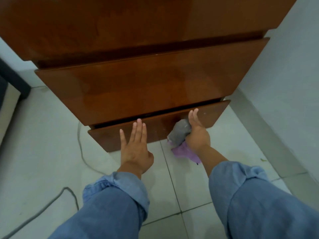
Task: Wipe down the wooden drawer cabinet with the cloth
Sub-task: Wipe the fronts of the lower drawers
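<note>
A: Head view looked down the front of the wooden drawer cabinet [138, 87], and the step in hand was the lowest drawer [155, 126], at about 6 o'clock of the cabinet face. That drawer stood slightly proud of the one above, with a dark gap along its top edge.

B: Where was the cloth?

A: The cloth [180, 133] was bunched, grey above and lilac below, pressed against the drawer front toward its 3 o'clock end. The right hand [196, 133] had it in a closed grip, fingers curled round the bundle and the fingertips lifted against the wood, with the lilac tail hanging down over the floor tiles [172, 187].

B: And the other hand?

A: The left hand [134, 147] lay flat, fingers straight and spread, holding nothing. Its fingertips touched the same drawer front near the top edge, at about 9 o'clock from the cloth. I judged it was steadying the drawer or pushing it in.

B: So what did the next move call for?

A: A sideways stroke, I thought, from the 3 o'clock end toward 9 o'clock, since pale specks showed on the wood near the cloth. The left hand would have needed to clear out of the path. A grey cable [82, 152] lay on the tiles at 8 o'clock of the drawer, well apart from both hands.
</note>
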A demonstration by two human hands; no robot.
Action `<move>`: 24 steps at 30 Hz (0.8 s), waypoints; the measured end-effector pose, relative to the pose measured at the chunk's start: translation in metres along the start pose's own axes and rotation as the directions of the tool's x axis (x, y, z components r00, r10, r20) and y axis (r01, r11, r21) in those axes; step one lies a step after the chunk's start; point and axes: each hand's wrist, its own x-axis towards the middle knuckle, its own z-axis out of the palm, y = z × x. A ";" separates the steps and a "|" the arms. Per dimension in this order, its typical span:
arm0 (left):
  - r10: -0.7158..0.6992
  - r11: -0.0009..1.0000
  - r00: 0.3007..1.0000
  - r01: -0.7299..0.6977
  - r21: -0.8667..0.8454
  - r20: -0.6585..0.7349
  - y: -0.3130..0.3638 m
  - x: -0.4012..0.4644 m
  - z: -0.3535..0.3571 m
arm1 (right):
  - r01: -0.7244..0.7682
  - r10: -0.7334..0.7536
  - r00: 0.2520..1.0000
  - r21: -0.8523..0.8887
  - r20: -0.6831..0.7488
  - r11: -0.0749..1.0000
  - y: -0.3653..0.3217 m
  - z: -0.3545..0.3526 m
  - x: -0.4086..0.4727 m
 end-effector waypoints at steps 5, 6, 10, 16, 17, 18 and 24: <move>0.000 1.000 1.000 0.000 0.007 0.010 -0.001 0.010 -0.003 | 0.011 -0.011 1.000 0.023 0.025 1.000 0.000 -0.001 0.013; -0.004 1.000 1.000 0.004 0.008 0.012 -0.001 0.012 -0.003 | 0.018 -0.019 0.999 0.025 0.030 1.000 0.000 -0.001 0.013; -0.036 0.997 0.999 0.036 0.068 -0.007 0.004 0.011 -0.003 | 0.046 -0.048 0.999 0.077 0.022 0.996 0.004 0.001 0.011; 0.046 0.996 0.987 -0.034 0.081 -0.153 0.021 0.006 -0.005 | -0.067 0.177 0.920 0.305 -0.349 0.950 0.035 -0.002 -0.012; 0.079 0.994 0.985 -0.067 0.083 -0.151 0.024 0.008 -0.004 | -0.108 0.241 0.901 0.352 -0.362 0.930 0.042 -0.003 -0.015; 0.103 0.993 0.983 -0.092 0.079 -0.149 0.027 0.011 -0.004 | -0.129 0.290 0.880 0.400 -0.375 0.907 0.048 -0.004 -0.014; 0.158 0.987 0.973 -0.149 0.064 -0.166 0.031 0.034 -0.007 | -0.298 0.681 0.672 0.736 -0.291 0.608 0.070 -0.030 0.014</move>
